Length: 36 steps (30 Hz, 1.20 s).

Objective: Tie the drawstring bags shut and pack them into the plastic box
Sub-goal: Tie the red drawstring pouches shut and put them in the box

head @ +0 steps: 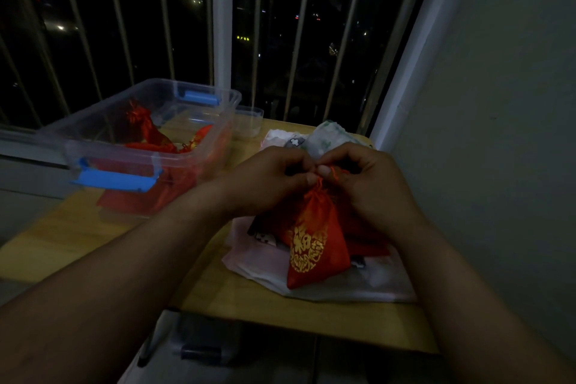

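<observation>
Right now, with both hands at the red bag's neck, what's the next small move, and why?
Probably draw the two hands apart to tighten the knot. The left hand and right hand both pinch the drawstring at the gathered neck of the red bag, so tying looks unfinished. The bag sits over the white sheets, outside the plastic box, where other red bags lie.

Single head-worn wide-angle view, facing forward and down, apparently close above the table (78, 237), dim light.
</observation>
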Motion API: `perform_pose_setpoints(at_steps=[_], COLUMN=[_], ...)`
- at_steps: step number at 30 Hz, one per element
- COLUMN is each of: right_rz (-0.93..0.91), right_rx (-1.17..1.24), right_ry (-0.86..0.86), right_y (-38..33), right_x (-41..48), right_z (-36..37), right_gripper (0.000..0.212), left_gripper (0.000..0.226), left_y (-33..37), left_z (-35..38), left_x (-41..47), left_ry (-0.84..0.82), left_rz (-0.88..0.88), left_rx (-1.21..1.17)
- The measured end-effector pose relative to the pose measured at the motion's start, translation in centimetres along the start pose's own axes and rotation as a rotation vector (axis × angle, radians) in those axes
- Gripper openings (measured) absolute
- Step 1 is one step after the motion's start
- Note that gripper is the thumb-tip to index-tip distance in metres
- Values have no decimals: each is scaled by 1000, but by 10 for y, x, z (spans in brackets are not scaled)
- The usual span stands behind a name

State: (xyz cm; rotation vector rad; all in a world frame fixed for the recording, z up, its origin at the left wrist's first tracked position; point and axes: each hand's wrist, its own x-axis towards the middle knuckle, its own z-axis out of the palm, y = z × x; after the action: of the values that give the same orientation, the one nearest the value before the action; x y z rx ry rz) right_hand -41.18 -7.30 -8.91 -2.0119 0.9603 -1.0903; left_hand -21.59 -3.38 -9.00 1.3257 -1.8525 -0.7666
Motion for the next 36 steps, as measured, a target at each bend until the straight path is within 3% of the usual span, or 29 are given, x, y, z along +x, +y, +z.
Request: perform_pose_setpoints(at_steps=[5,9,13,24,31,36], right_rz=[17,-11,-23,0,27,147], right_rx=[19,-25,-49,22,18,30], right_ry=[-27,-19,-8,-68,-67,30], right_y=[1,2,4,1,2,12], right_x=[-2,-3,-2,-3,-1,4], right_z=[-1,5,7,1,-3,-4], right_gripper=[11,12,15,6,13,13], left_gripper=[11,13,15,13,18,21], left_y=[-4,-8,-8,-6,-2,-8], left_z=[3,12,14,0,1,1], left_x=[3,7,8,-1,-3,-1], left_ry=[19,99,114,-52,-43,-29], left_rz=[-7,28,57,-57,-49,-43], left_rx=[-41,151,178,-41,-157,-187])
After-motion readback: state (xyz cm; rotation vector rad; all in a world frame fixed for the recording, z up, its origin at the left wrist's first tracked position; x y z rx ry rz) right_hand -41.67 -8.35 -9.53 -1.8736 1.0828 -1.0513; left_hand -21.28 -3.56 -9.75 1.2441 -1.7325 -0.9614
